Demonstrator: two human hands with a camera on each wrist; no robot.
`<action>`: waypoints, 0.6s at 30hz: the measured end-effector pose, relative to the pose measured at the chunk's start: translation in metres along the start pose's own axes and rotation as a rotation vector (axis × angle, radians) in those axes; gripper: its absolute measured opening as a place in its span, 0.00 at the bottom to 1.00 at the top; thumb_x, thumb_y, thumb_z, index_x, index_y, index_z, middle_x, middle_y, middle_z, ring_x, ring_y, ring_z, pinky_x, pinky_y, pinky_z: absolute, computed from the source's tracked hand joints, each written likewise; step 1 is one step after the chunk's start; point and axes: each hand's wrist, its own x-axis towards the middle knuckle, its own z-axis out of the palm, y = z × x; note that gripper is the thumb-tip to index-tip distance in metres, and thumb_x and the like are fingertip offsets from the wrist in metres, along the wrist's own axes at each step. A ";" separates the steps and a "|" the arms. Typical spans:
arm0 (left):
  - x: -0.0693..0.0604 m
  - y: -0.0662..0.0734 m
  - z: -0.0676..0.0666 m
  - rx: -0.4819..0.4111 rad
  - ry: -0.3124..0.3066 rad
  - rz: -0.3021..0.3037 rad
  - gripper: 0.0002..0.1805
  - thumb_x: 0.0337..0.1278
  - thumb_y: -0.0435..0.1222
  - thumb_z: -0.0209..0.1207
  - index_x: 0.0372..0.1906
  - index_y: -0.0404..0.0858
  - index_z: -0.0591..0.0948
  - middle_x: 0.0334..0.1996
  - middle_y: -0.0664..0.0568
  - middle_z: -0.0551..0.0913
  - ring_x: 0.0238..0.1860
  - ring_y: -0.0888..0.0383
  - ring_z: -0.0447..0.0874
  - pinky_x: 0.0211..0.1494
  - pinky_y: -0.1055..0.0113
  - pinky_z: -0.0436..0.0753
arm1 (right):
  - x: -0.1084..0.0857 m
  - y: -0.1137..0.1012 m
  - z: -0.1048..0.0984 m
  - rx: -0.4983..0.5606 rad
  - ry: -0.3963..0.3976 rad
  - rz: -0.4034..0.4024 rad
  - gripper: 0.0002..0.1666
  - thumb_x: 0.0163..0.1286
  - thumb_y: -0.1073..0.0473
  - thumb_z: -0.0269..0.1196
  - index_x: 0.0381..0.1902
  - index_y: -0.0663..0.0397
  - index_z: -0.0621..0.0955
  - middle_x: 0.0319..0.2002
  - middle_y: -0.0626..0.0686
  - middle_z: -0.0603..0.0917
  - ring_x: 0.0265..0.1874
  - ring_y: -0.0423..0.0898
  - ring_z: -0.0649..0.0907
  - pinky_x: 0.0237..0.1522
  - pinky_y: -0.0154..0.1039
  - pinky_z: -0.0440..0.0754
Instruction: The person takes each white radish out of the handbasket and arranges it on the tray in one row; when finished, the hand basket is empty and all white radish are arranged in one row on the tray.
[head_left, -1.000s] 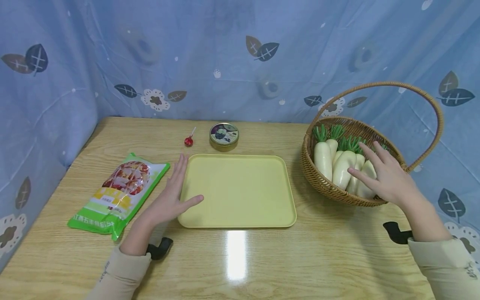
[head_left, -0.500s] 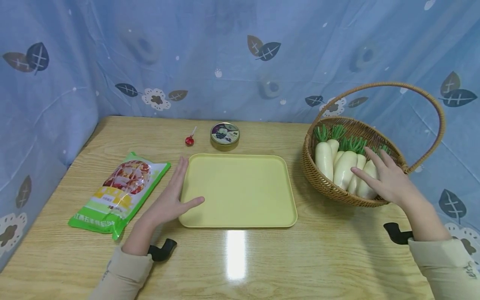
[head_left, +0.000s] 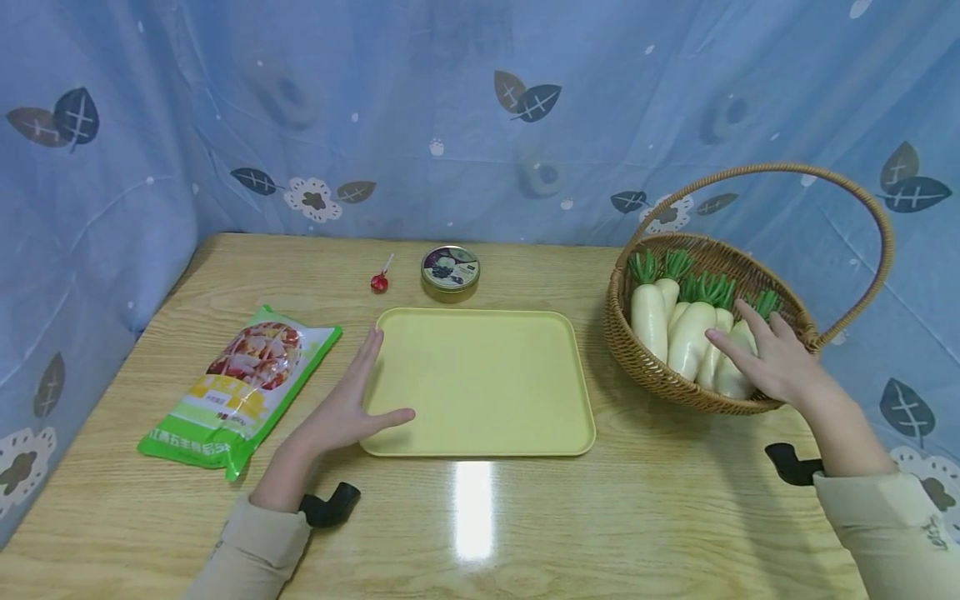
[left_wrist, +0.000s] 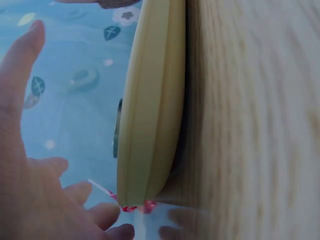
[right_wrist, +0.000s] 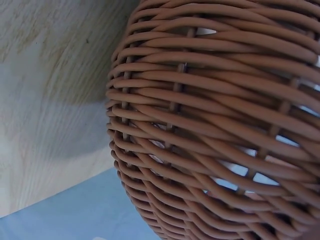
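In the head view my left hand [head_left: 341,414] is spread at the left edge of the yellow tray [head_left: 480,383], thumb over its near left corner, holding nothing. The left wrist view shows the tray's side [left_wrist: 150,110] beside the fingers. My right hand [head_left: 780,362] reaches over the right part of a wicker basket [head_left: 637,367], fingers apart, over white radishes [head_left: 690,337] with green tops; whether it touches one I cannot tell. Woven basket wall [right_wrist: 210,100] fills much of the right wrist view, hiding most of the hand.
A green and white food bag [head_left: 240,383] lies left of the tray. Behind the tray are a red lollipop [head_left: 379,283] and a round tin [head_left: 450,271]. The basket's tall handle [head_left: 780,167] arches up at the right. Blue patterned cloth hangs behind the table.
My left hand has shifted slightly nearer and to the right. My right hand has moved slightly to the right and lower over the radishes. The objects stay where they were.
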 end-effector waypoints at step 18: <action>-0.003 -0.005 0.007 0.010 -0.055 -0.029 0.73 0.29 0.58 0.70 0.70 0.43 0.28 0.70 0.43 0.26 0.70 0.46 0.27 0.66 0.42 0.45 | 0.009 0.001 -0.003 -0.036 -0.074 0.053 0.59 0.64 0.28 0.42 0.68 0.61 0.28 0.57 0.89 0.41 0.53 0.84 0.48 0.44 0.76 0.57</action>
